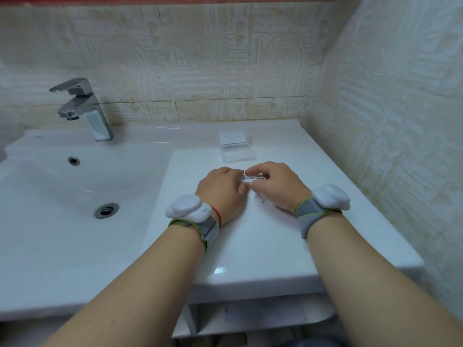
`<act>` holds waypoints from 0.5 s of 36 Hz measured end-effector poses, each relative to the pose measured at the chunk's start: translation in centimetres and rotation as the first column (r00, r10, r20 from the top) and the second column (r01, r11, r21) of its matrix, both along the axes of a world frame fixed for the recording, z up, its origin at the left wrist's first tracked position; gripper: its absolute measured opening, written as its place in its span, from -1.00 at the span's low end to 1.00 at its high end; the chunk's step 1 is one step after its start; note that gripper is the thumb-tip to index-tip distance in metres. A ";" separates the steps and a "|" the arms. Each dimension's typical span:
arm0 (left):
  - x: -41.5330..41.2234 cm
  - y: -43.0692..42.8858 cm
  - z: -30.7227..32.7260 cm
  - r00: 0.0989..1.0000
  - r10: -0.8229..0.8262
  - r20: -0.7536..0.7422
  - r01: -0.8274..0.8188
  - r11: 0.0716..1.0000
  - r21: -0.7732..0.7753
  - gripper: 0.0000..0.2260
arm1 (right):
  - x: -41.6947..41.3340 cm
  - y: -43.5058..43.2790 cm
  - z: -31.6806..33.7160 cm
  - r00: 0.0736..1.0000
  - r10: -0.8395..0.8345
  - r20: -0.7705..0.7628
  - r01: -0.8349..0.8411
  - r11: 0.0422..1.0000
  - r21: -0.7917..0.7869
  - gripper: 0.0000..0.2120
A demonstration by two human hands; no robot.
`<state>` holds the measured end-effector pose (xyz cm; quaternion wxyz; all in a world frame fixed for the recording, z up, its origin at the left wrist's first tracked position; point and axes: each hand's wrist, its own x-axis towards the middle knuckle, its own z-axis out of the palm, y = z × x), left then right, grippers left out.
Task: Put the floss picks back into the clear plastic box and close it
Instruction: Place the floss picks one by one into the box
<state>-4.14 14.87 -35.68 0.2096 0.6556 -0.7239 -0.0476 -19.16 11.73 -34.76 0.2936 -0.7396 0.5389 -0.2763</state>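
Near the counter's (250, 241) back edge the open box (238, 155) lies just beyond the floss picks (253, 178), pinched crosswise between left hand (223, 189) and right hand (275, 184), the right nearer

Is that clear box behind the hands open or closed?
Open: the box has its lid folded back flat behind the base.

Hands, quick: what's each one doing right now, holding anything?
Left hand: fingers curled, pinching the floss picks.
Right hand: pinching the same floss picks from the other side.
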 end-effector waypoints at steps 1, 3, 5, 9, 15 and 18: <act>0.0 0.1 0.1 1.000 -0.002 -0.023 0.002 1.000 -0.001 -0.63 | 0.0 0.0 -0.1 0.999 -0.003 -0.049 0.001 0.999 -0.038 -0.60; 0.1 0.2 0.3 0.994 0.009 -0.111 -0.008 1.000 0.012 -0.58 | 0.0 -0.2 -0.3 0.999 -0.005 -0.051 0.000 0.995 -0.103 -0.73; 0.1 0.5 0.5 0.981 0.042 -0.189 -0.040 0.999 0.015 -0.53 | -0.1 -0.3 -0.5 1.000 -0.013 -0.016 0.010 0.990 -0.142 -0.80; 0.0 0.9 0.6 0.991 0.110 -0.079 -0.111 0.994 -0.002 -0.50 | -0.2 -0.2 -0.4 1.000 -0.023 0.020 0.026 0.982 -0.189 -0.87; 0.3 0.6 0.4 0.982 0.115 -0.152 -0.124 0.991 -0.051 -0.66 | -0.2 0.0 0.0 0.986 -0.059 0.153 0.092 0.971 -0.219 -0.90; 0.3 0.5 0.3 0.966 0.114 -0.233 -0.134 0.988 -0.072 -0.72 | -0.2 0.1 0.3 0.946 -0.061 0.317 0.120 0.979 -0.168 -0.89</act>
